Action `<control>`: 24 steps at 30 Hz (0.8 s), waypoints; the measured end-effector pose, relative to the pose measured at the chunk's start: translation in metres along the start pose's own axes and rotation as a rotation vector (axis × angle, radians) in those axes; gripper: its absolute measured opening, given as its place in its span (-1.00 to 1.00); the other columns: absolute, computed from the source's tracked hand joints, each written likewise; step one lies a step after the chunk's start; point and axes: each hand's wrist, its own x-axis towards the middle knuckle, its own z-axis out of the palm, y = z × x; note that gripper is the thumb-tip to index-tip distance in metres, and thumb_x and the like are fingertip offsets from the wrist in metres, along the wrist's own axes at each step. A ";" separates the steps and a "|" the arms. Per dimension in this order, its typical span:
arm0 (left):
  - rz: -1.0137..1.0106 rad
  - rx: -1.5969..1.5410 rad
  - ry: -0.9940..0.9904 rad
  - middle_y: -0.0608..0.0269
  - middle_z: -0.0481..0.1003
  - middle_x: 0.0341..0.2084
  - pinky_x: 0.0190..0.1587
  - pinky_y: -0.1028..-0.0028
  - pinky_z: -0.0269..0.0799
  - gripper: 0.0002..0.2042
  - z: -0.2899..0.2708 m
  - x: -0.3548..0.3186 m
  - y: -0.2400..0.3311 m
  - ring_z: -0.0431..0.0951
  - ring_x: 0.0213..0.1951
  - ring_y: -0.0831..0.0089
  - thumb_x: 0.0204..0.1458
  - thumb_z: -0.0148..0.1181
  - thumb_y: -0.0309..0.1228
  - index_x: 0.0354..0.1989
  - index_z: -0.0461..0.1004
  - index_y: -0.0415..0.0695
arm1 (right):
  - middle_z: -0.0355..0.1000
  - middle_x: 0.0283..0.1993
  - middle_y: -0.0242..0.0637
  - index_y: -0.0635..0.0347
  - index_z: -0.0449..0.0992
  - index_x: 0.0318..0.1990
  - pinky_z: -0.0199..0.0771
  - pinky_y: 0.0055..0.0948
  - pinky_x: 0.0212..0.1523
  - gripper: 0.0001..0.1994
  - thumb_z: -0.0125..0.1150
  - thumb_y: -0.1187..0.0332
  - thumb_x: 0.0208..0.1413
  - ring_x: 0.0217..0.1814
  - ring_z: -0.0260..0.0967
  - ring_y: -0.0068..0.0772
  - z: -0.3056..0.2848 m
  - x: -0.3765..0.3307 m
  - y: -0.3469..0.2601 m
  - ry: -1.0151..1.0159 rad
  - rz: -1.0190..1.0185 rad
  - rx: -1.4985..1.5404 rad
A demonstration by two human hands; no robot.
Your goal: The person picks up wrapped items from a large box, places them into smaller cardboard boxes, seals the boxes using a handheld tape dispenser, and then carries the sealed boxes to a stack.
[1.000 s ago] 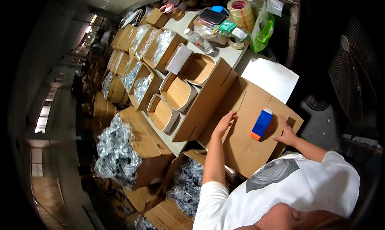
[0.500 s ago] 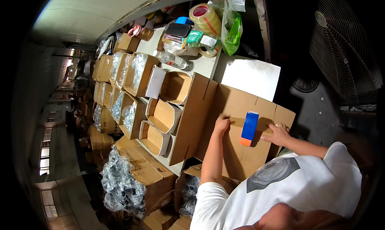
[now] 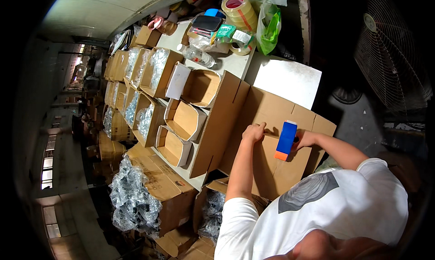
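Note:
A large brown cardboard box (image 3: 267, 103) lies in front of me. On it is a blue and orange block-shaped thing (image 3: 286, 140), whose kind I cannot make out. My right hand (image 3: 304, 140) is curled against its right side, with the fingertips partly hidden behind it. Left of the block, my left hand (image 3: 253, 132) is closed above the cardboard, thumb and finger pinched. What these fingers hold is too small to tell. A narrow brown band runs from there toward the block.
Small open cartons (image 3: 186, 119) stand on the table at left, beside boxes filled with bubble-wrapped items (image 3: 158, 65). Tape rolls (image 3: 238, 10) and a plastic bottle (image 3: 197, 56) are at the back. A big carton with bubble wrap (image 3: 136, 205) stands lower left; a fan (image 3: 392, 47) is at right.
My right hand has moved left from the box's right part to the block, its spread fingers now curled. The block tilts slightly more. My left hand stays near its place.

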 end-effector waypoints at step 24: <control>-0.158 -0.222 0.540 0.01 0.48 -0.22 -0.09 0.15 0.36 -0.66 0.012 -0.035 0.026 0.46 -0.13 0.07 0.12 -0.16 -0.15 -0.23 0.48 -0.12 | 0.23 0.09 0.23 0.37 0.22 0.14 0.21 -0.33 0.13 -0.15 0.31 0.00 -0.32 0.10 0.25 -0.06 -0.064 0.011 -0.036 0.303 0.394 -0.306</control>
